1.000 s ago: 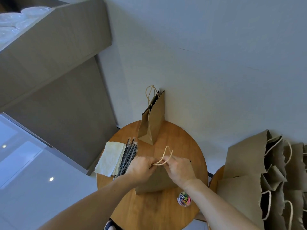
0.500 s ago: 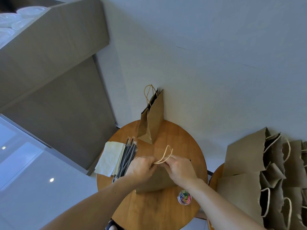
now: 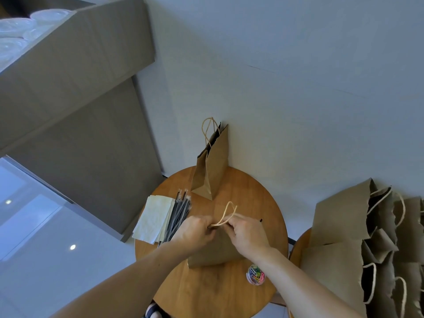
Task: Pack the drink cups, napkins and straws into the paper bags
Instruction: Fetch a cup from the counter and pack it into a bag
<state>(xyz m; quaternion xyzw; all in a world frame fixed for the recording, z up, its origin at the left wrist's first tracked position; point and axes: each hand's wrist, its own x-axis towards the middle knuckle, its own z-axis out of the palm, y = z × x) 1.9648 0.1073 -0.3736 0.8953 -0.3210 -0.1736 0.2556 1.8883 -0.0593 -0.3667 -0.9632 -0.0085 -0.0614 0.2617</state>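
A brown paper bag [image 3: 213, 253] stands on the round wooden table [image 3: 206, 292] in front of me. My left hand [image 3: 195, 232] and my right hand [image 3: 247, 235] both pinch its top edge, pressed together, with its twine handles sticking up between them. A second paper bag [image 3: 213, 164] stands upright at the table's far edge by the wall. A pile of white napkins [image 3: 153, 219] and a bundle of black wrapped straws [image 3: 179, 214] lie at the table's left. Clear cup lids [image 3: 16, 31] show on the counter at top left.
A small clear tub of coloured paper clips [image 3: 255, 274] sits at the table's right front. Several paper bags [image 3: 367, 244] stand crowded on a second table at the right. A grey counter [image 3: 80, 88] rises at the left, a wall behind.
The hands stay at the bag's top with only small finger shifts. The view has tilted slightly.
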